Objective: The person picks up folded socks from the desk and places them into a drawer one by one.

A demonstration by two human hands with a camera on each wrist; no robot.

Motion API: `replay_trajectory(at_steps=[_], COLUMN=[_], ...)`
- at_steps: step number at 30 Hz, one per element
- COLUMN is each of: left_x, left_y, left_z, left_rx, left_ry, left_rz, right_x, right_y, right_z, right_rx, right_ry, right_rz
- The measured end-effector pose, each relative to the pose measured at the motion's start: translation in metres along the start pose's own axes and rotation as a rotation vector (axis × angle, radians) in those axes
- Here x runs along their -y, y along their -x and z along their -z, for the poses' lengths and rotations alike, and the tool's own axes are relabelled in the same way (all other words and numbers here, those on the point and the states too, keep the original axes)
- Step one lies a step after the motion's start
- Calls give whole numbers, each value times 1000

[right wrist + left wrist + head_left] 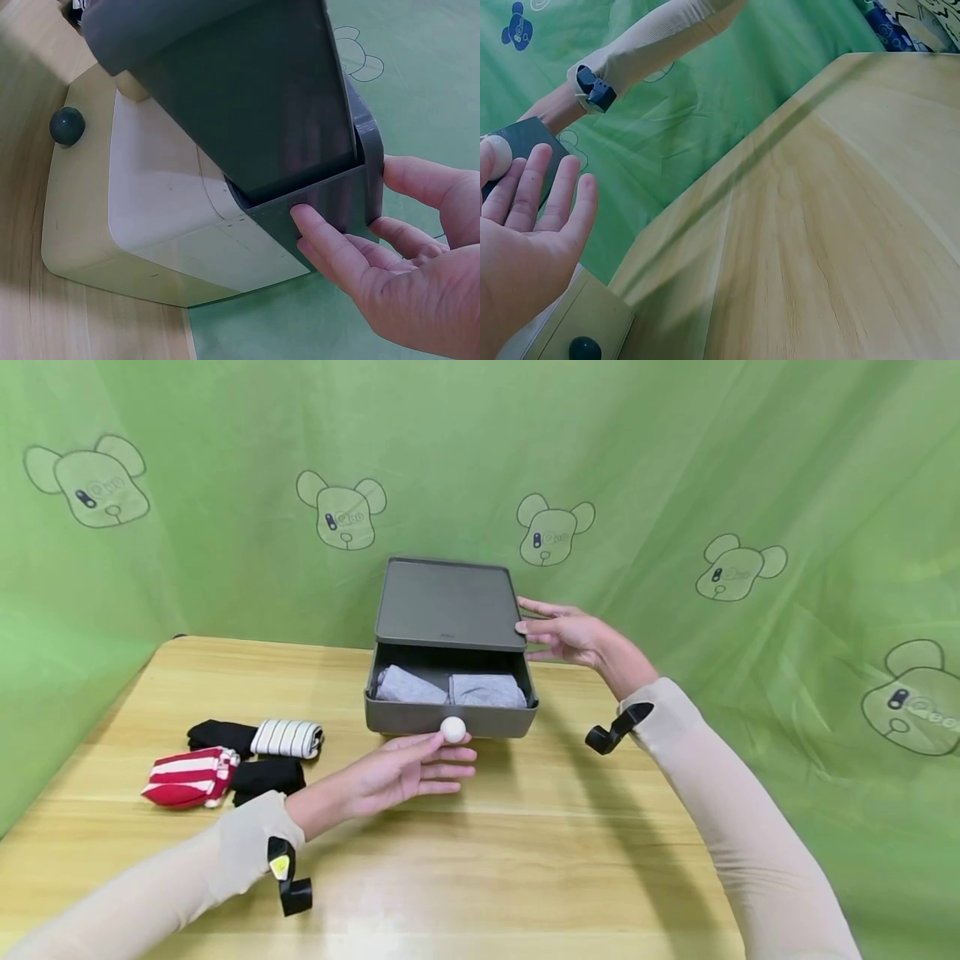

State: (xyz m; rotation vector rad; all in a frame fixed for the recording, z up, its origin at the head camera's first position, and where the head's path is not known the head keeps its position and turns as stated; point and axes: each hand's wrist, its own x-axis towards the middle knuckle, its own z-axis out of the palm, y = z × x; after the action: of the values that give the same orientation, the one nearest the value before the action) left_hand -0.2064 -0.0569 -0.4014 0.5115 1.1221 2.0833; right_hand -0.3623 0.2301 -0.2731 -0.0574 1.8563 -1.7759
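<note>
A dark grey drawer box (450,602) has its drawer pulled out toward me, with two folded grey cloth items (487,690) inside. My left hand (401,772) pinches the drawer's round white knob (453,729) between thumb and index finger; its other fingers extend freely. In the left wrist view the knob (500,156) lies close against the thumb. On the right side of the box rests my right hand (570,635), thumb near the top edge. Its fairly straight fingertips touch the grey casing (330,202) in the right wrist view.
Left on the wooden table (525,868) lie a red-and-white striped cloth roll (191,777), a white striped one (287,739) and black ones (268,775). A cream box (150,172) with a dark green knob (67,126) stands under the grey box. A green curtain (450,427) hangs behind.
</note>
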Motion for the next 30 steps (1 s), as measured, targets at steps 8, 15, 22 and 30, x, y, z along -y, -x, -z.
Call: replay_trajectory(at_steps=[8, 15, 22, 30], left_x=[1, 1, 0, -11], left_y=[-3, -7, -11, -18], left_z=[-3, -4, -1, 13], left_rx=[-33, -52, -58, -70], left_ry=[34, 50, 48, -1], left_rz=[-20, -47, -55, -62], right_x=[-3, -1, -2, 0], right_y=[0, 0, 0, 1], right_z=[1, 0, 0, 0], right_rx=[0, -6, 8, 7], right_ry=[12, 28, 21, 14], right_rz=[-2, 4, 9, 7])
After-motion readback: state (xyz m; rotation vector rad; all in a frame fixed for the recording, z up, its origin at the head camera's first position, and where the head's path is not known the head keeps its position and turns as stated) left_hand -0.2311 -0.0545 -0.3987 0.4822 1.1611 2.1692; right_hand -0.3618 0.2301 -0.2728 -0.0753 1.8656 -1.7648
